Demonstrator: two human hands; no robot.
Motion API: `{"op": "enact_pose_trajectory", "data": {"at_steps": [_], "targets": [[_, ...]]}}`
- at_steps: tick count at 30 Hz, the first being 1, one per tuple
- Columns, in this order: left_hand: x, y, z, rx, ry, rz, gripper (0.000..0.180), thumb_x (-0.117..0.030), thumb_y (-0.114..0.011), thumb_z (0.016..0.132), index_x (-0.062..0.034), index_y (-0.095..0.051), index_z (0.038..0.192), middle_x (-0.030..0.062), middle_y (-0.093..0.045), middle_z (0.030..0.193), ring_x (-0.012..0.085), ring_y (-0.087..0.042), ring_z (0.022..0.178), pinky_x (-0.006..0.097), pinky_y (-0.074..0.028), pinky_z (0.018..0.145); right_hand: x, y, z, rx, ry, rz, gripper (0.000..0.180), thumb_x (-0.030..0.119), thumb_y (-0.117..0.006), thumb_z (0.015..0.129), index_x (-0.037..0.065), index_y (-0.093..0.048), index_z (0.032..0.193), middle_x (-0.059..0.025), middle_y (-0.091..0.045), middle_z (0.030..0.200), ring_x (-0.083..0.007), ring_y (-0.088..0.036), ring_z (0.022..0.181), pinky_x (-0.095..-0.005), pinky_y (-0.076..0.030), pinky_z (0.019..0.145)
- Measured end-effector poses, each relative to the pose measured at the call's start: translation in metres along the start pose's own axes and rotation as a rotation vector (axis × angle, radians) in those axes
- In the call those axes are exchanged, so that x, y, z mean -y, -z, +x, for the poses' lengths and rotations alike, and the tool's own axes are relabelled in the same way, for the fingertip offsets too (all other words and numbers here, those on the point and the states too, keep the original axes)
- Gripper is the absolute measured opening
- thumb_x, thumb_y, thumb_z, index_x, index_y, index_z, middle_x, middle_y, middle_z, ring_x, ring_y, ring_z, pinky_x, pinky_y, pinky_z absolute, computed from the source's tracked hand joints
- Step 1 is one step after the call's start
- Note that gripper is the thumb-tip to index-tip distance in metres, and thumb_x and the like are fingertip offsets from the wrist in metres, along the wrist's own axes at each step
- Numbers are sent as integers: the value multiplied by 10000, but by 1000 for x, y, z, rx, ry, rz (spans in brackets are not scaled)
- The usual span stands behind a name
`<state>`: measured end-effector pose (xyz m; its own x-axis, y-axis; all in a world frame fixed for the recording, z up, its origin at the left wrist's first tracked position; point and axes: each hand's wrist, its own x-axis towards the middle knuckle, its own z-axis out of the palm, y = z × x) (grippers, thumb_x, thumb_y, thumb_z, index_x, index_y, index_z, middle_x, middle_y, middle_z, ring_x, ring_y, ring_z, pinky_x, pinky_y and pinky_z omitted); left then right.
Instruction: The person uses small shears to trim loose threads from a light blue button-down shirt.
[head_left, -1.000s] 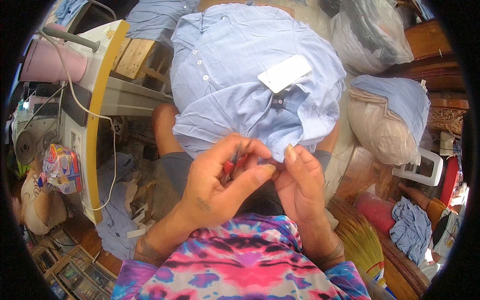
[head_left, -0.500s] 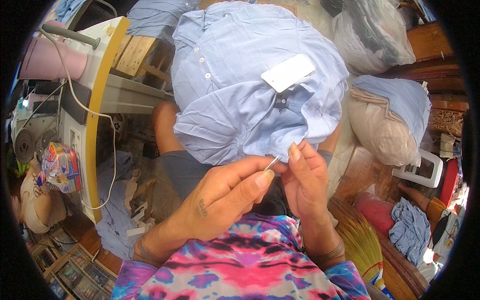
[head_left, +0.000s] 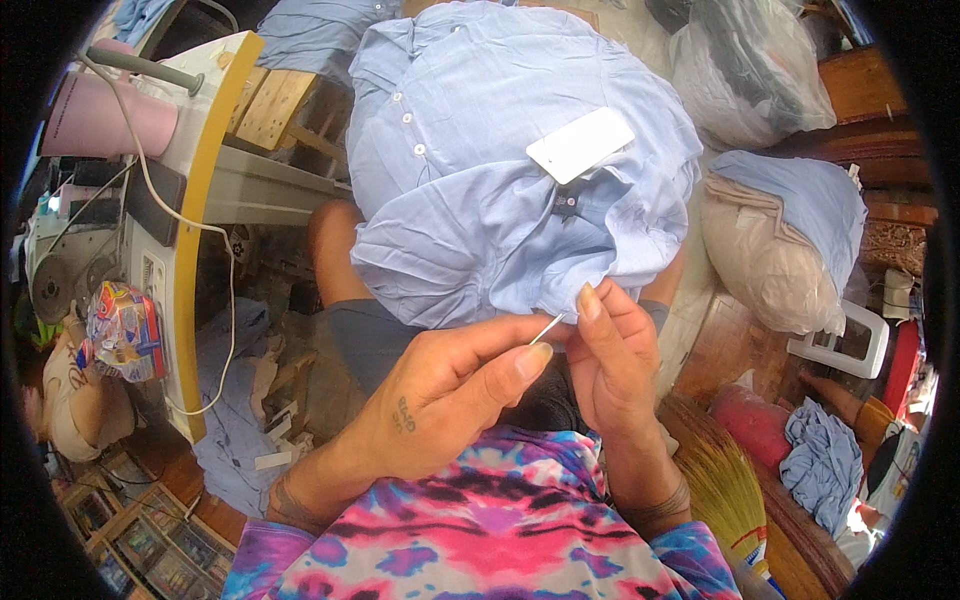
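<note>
Since a second ago, the left hand [head_left: 450,395] has drawn back, pinching a needle [head_left: 546,329]. The soft, light blue shirt [head_left: 500,190] drapes the lap; the right hand [head_left: 612,365] pinches its hem, likely the best hold.

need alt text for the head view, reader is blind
Seen from above, a person's left hand pinches a thin needle at the hem of a light blue shirt on their lap, while the right hand grips the fabric edge. A white tag lies on the shirt; a sewing machine table stands to the left.
</note>
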<state>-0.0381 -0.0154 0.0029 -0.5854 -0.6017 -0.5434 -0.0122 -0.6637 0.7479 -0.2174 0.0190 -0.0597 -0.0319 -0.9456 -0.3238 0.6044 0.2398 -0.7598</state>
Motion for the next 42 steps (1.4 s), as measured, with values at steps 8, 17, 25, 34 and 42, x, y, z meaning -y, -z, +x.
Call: {"op": "enact_pose_trajectory", "data": {"at_steps": [8,17,25,34,42], "targets": [[-2,0,-2,-32,36,-12,422,-252,-517,1087,38,-574,1388,-50,-490,732,-9,-366,547,184,-279,472,-1,1,-2,-32,26,-70,228,206,-622,1054,7,-643,944,-4,-650,865,-43,-547,796,-207,-431,743],[6,2,1,-98,24,-74,421,-248,-597,1060,71,-602,1335,-82,-510,721,-10,-414,633,195,-310,538,-12,-3,-5,-86,115,-89,187,173,-647,1036,4,-654,957,-18,-659,886,-59,-548,794,-225,-441,737],[26,3,13,-183,-26,-177,358,-270,-586,1062,39,-639,1235,-78,-523,683,-12,-400,557,192,-272,479,-29,-15,-11,-152,101,11,173,169,-626,1046,5,-641,993,-40,-679,958,-93,-596,872,-262,-478,814],[17,10,7,-44,-67,-86,412,-288,-540,1078,52,-604,1303,-54,-485,744,-14,-332,503,181,-238,424,-29,1,-4,32,59,183,217,203,-553,1071,31,-599,1194,-63,-668,1145,-168,-623,1066,-365,-474,985],[11,13,5,-10,-35,-81,406,-256,-584,1067,18,-625,1363,-74,-506,681,-2,-400,564,200,-296,487,-16,-1,0,48,51,115,187,203,-546,1079,22,-591,1090,-61,-668,1037,-129,-602,932,-314,-470,881]]}}
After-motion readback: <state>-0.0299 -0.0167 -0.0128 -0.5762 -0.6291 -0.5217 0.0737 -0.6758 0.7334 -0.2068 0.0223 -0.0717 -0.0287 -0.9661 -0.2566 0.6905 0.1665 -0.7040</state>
